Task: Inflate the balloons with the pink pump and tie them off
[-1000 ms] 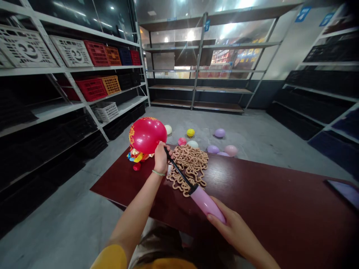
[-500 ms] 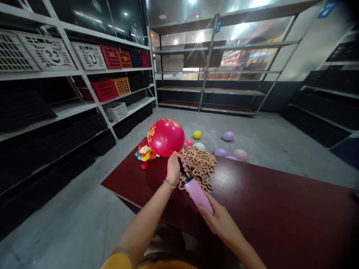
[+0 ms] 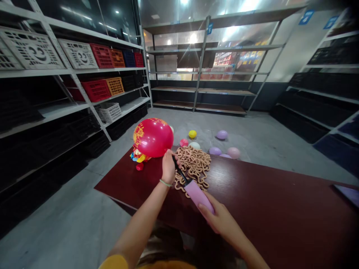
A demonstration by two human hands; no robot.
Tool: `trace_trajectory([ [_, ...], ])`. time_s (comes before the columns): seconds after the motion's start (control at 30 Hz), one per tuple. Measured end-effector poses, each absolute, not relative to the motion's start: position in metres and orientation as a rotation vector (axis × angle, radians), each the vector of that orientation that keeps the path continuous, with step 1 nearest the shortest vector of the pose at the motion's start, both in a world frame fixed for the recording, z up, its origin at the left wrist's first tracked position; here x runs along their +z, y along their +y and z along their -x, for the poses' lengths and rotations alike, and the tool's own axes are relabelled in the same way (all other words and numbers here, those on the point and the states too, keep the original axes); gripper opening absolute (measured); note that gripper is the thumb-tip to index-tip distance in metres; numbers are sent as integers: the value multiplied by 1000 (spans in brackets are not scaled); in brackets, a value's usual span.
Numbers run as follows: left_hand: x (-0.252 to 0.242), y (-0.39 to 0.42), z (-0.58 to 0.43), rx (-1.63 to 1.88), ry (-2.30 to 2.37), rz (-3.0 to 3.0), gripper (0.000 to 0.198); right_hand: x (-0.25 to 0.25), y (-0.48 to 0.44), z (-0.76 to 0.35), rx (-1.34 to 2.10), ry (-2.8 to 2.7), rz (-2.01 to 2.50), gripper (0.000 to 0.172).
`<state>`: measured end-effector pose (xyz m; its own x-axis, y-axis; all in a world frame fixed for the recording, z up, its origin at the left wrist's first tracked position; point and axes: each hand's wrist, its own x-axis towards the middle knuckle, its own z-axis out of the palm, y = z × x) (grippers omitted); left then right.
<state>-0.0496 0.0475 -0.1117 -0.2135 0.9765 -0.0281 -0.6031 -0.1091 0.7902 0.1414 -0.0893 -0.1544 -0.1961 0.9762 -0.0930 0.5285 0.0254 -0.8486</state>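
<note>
A red balloon [image 3: 154,137] with yellow print is inflated and leans out to the left above the table. Its neck is at my left hand [image 3: 168,166], whose fingers are wrapped round the black end of a balloon pump [image 3: 198,195]. My right hand [image 3: 217,215] grips the pump's pink barrel, with a length of black rod showing between the two hands. Behind the pump lies a heap of tan rope-like loops [image 3: 193,160]. Several uninflated balloons [image 3: 140,158] in mixed colours sit beneath the red balloon, partly hidden by it.
The dark red-brown table [image 3: 252,201] spans the front, with a flat device [image 3: 347,194] at its right edge. On the floor beyond lie a yellow balloon [image 3: 192,134], a purple balloon [image 3: 222,134] and several others. Shelving with crates [image 3: 102,55] stands left.
More black rod shows between my hands, so the pump is drawn out further. The red balloon has swung left. My view has turned right, bringing the flat device into sight.
</note>
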Motion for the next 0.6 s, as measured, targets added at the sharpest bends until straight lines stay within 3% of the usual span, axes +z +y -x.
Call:
trace_trajectory([
  [0.23,-120,31,46,1558,840,-610,30,-148,-79,-118,1083,-1816,1501,63],
  [0.6,-99,64,60,1690,734,-617,23,-172,-123,-187,1021,-1848,1604,71],
])
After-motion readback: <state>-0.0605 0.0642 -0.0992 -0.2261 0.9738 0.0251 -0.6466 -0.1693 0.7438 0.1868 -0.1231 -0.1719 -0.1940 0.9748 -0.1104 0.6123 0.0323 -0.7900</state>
